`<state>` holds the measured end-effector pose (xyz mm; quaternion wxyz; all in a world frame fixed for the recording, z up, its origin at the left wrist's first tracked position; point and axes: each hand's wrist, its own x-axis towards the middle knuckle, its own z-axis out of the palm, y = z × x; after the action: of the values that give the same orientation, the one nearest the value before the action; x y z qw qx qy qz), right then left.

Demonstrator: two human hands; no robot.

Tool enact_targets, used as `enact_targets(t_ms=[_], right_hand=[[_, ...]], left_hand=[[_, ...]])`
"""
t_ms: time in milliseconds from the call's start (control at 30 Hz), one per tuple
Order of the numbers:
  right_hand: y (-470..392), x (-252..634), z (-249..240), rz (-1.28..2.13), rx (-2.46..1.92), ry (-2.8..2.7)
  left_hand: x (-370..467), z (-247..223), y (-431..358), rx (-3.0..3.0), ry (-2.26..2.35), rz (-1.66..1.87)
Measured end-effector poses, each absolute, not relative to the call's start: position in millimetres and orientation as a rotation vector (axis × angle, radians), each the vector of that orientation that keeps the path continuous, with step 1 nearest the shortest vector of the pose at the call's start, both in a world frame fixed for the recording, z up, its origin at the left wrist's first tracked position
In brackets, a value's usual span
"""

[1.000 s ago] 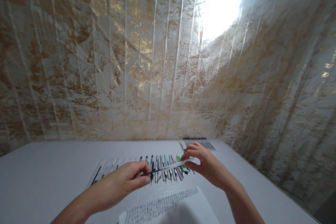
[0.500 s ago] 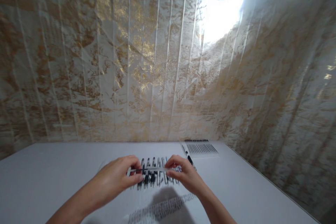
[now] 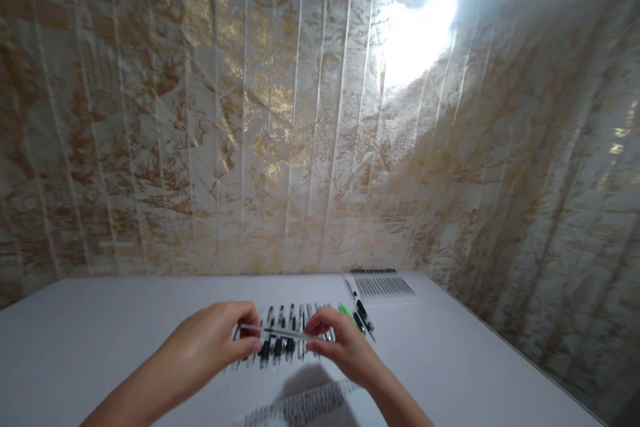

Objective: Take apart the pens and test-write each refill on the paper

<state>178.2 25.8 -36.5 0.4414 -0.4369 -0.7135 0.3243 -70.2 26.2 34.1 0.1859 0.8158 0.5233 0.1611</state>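
Note:
Over a row of pens, my left hand (image 3: 223, 333) pinches one end of a slim, translucent pen refill (image 3: 251, 327) between thumb and fingers. From the other side, my right hand (image 3: 343, 345) grips a clear pen barrel (image 3: 293, 333) by its right end. The two pieces lie nearly in line, roughly level, with a short dark section where they meet. Whether the refill is inside the barrel or only touching it I cannot tell. Beneath the hands, several black-capped pens (image 3: 281, 330) lie side by side on the white table, partly covered by my fingers.
A flat pack of slim black-topped sticks (image 3: 383, 285) lies at the back right. Nearer are a green pen (image 3: 344, 309) and black pen pieces (image 3: 362, 309). A printed strip (image 3: 300, 405) lies at the front under a shadow. A patterned curtain (image 3: 280, 147) hangs behind the table.
Both hands have shifted slightly left, still holding the pen pieces end to end. The pieces now tilt slightly down to the right. The green pen beside my right hand has come into sight.

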Motion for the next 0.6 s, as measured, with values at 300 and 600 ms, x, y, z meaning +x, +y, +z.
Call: enact_targets(t_ms=[300,600], right_hand=[[34.1,172.5,-41.3,0.975,-1.011,-1.549],[4.8,161.2,-13.8,0.656,-0.997,-1.702]], left_hand=[[-65.0,42.6,38.5,1.763,1.145,0.963],[-49.0,31.0,35.8,1.17,0.957,1.154]])
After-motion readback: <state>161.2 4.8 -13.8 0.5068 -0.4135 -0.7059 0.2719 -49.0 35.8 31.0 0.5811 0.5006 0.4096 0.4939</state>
